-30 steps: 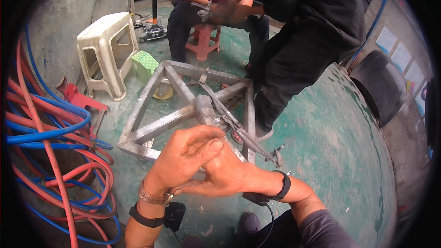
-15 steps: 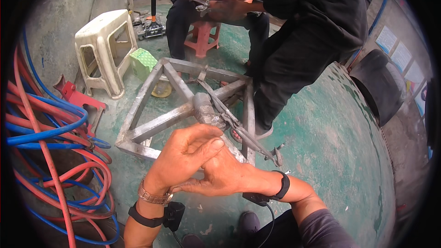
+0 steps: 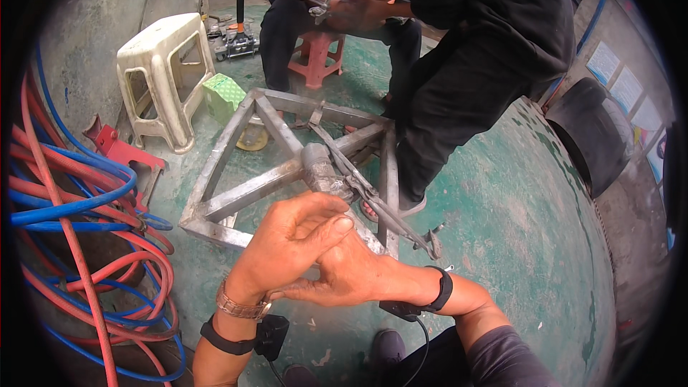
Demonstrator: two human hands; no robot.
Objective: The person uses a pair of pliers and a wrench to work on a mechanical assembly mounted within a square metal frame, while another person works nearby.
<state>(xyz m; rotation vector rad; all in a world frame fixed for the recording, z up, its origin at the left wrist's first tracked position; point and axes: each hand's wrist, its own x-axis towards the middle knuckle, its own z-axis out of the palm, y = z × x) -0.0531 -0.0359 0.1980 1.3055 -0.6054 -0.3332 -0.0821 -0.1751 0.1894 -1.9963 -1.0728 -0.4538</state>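
My left hand (image 3: 287, 240) and my right hand (image 3: 355, 269) are clasped together in front of me. The left thumb lies over the back of the right hand, and the right thumb rests against the heel of the left. Most of the right fingers are hidden behind the left hand. No object shows between them. Just beyond stands a silver frame of welded square tubes (image 3: 215, 235) with crossed bars and a thick round tube (image 3: 315, 163) at the crossing. A thin grey metal linkage (image 3: 365, 190) lies across it, its end sticking out to the right.
Red and blue hoses (image 3: 107, 251) lie coiled at the left. Beyond them are a red metal bracket (image 3: 122, 147), a cream plastic stool (image 3: 161, 39) and a green box (image 3: 223, 93). One person sits on a red stool (image 3: 314, 57); another in dark clothes (image 3: 473, 86) bends beside the frame.
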